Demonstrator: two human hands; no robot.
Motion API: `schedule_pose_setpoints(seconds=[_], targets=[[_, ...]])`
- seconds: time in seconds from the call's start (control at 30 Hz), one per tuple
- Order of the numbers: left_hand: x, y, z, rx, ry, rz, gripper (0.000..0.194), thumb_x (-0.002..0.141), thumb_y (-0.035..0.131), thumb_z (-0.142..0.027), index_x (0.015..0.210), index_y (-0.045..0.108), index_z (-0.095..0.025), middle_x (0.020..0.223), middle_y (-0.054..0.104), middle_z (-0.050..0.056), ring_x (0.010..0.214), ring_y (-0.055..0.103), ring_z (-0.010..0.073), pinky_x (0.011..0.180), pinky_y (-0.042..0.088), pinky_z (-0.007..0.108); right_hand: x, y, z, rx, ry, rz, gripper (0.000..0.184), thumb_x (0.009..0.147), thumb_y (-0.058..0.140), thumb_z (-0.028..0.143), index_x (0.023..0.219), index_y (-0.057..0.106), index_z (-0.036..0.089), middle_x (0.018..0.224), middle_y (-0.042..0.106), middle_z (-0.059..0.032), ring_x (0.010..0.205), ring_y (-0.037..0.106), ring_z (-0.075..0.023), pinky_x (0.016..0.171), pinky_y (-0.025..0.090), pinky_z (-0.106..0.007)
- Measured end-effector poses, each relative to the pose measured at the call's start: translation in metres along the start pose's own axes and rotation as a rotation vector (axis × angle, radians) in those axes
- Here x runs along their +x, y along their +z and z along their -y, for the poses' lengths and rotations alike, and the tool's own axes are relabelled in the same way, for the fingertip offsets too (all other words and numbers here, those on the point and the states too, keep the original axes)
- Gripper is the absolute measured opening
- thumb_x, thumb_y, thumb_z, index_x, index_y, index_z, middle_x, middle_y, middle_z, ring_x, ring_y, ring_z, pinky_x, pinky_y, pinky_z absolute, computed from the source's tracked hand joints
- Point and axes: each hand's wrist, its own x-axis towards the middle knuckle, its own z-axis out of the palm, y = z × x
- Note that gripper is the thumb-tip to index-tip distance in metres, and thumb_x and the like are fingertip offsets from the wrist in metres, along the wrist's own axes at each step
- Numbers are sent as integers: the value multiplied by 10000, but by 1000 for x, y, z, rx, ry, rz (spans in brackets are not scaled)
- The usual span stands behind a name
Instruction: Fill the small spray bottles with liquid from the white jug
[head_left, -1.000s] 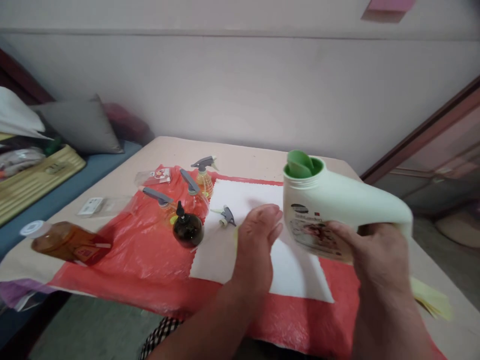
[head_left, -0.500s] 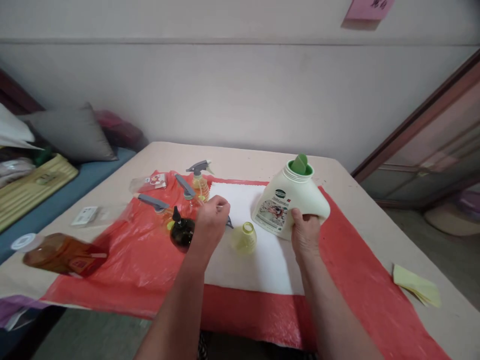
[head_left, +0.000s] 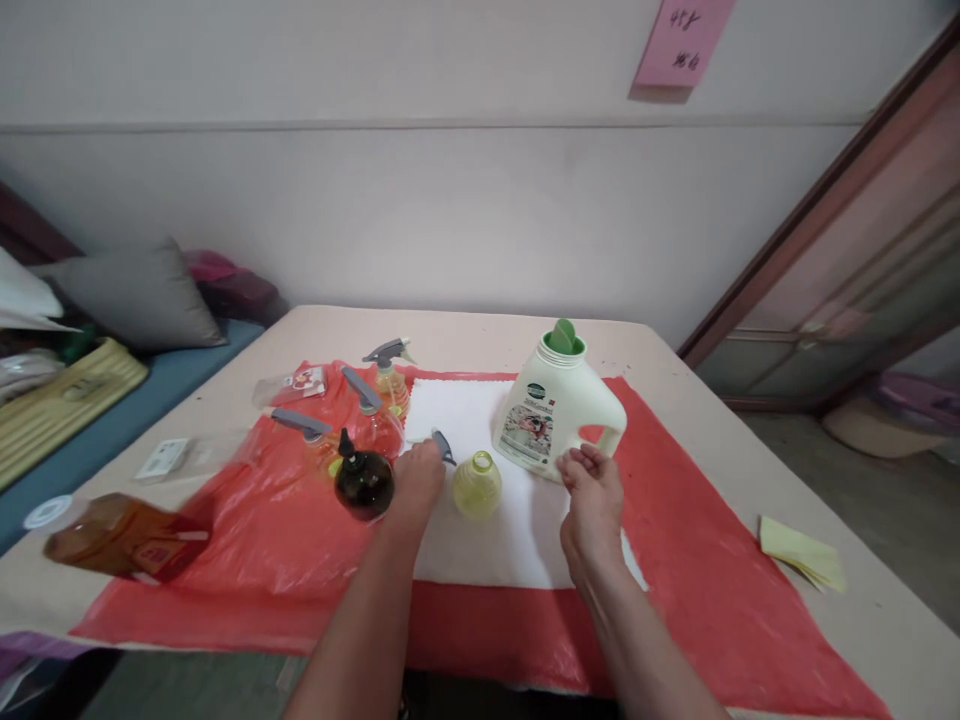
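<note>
My left hand is low over the white sheet, its fingers curled round a grey trigger spray head; the fingertips are hidden behind the hand. Just to its right a small yellow-green see-through bottle stands upright without a top. A cream jug with a printed label stands behind it, a green scoop or cap in its mouth. My right hand is in front of the jug's handle, holding nothing, fingers loosely bent and apart. A dark round bottle with a black pump is left of my left hand.
Several spray bottles with grey triggers, one at the back, stand on the red plastic sheet. A large bottle of amber liquid lies on the left. Folded yellow cloth lies at the right edge.
My right hand has let go of the jug's handle and drawn back, leaving the jug standing. My left hand has lowered to the spray head on the sheet. The view has tilted up.
</note>
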Motion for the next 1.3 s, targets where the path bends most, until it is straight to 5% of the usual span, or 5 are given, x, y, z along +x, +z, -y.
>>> schedule_pose_setpoints(seconds=[0.23,0.5,0.7,1.13,1.3], targets=[[-15,-58,-7,-104,11,-208,162,881,563,-332,953,638,-208,821,691,108,831,665,289,751,474,390,-30,-8,-11,-6,106,112,480,535,638,259,1005,558,207,1123,609,-71,1086,603,-254,858,511,-374],[-52,-111,-22,-1150,115,-830,191,809,711,-339,933,628,-220,672,618,-49,532,584,122,569,496,265,-32,0,-17,-31,212,295,468,506,581,211,974,590,199,1069,659,-77,1009,625,-251,790,497,-350],[-48,-106,-28,-1549,160,-805,160,821,708,-302,867,572,-229,652,624,-82,543,620,101,566,540,244,-38,2,-18,-48,226,372,462,529,577,223,990,592,205,1097,654,-83,978,623,-242,794,492,-363],[-38,-73,-33,-1461,370,-578,204,774,760,-307,869,617,-197,756,662,-31,563,661,111,609,575,262,-37,1,-23,-173,210,491,673,531,600,224,1199,517,214,1256,608,-121,1168,577,-303,976,465,-484],[-35,-66,-32,-1419,327,-469,258,767,770,-351,893,624,-179,767,691,0,599,678,132,629,579,271,-44,8,-32,-462,-53,647,994,550,701,199,1474,339,254,1526,413,-115,1435,351,-315,1182,286,-514]])
